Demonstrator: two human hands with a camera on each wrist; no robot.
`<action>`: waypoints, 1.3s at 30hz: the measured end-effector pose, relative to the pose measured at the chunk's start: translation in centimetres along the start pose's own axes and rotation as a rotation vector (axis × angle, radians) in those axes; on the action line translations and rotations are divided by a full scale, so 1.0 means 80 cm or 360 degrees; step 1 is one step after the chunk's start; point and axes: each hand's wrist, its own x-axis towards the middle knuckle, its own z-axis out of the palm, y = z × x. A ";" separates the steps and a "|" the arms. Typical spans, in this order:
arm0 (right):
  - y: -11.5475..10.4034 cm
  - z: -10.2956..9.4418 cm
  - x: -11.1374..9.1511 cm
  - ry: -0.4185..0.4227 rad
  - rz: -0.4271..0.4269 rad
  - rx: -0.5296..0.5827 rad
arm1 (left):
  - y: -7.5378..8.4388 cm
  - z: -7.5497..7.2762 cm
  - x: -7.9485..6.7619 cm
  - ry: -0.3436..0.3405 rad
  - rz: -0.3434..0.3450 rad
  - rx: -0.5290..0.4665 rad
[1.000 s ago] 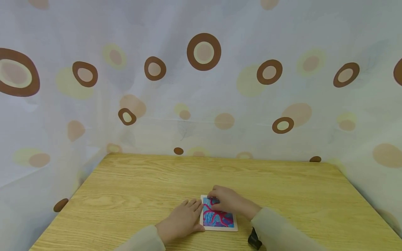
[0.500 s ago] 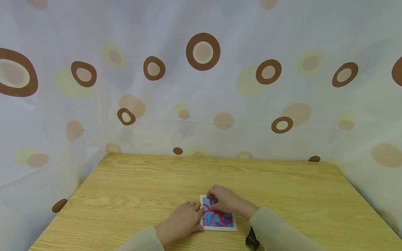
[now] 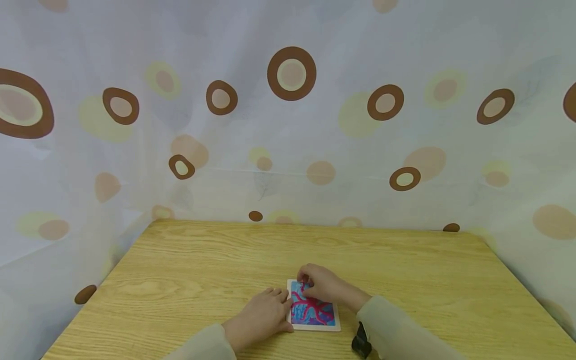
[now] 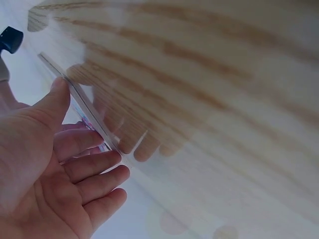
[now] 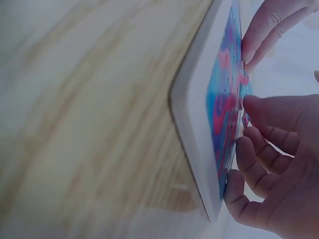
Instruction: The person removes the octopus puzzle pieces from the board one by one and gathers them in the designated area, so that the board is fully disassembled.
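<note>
Fingers of the right hand (image 3: 327, 286) pinch a jigsaw piece (image 5: 246, 88); if the loose-fingered left hand (image 3: 264, 315) slips, the puzzle (image 3: 313, 312) could slide.

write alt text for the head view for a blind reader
A left hand touches the left edge of a pink and blue picture board on a wooden table; the right hand curls over its upper part. Behind is a patterned backdrop.

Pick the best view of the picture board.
Head: most of the picture board shows from above, though the right hand covers part. Right wrist gives an oblique close-up, cropped at the top; left wrist shows mainly its thin edge.
</note>
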 end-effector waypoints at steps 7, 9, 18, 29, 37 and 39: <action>0.005 0.002 0.003 0.0082 0.0087 0.0143 | 0.002 0.001 0.000 0.0011 -0.0011 0.0033; 0.006 0.004 0.004 0.0111 0.0085 0.0128 | 0.002 0.001 0.000 0.0009 -0.0006 0.0035; 0.005 -0.002 0.002 0.0242 0.0116 0.0108 | -0.001 0.002 0.001 0.0049 0.0042 0.0006; 0.067 -0.064 -0.015 0.0387 0.0386 0.0216 | -0.001 -0.002 0.001 -0.0032 0.0006 -0.0099; 0.131 -0.104 -0.034 0.0381 0.0473 0.0150 | -0.001 -0.003 0.001 -0.0034 0.0003 -0.0110; 0.138 -0.108 -0.039 0.0364 0.0440 0.0128 | -0.001 -0.004 0.001 -0.0037 0.0001 -0.0116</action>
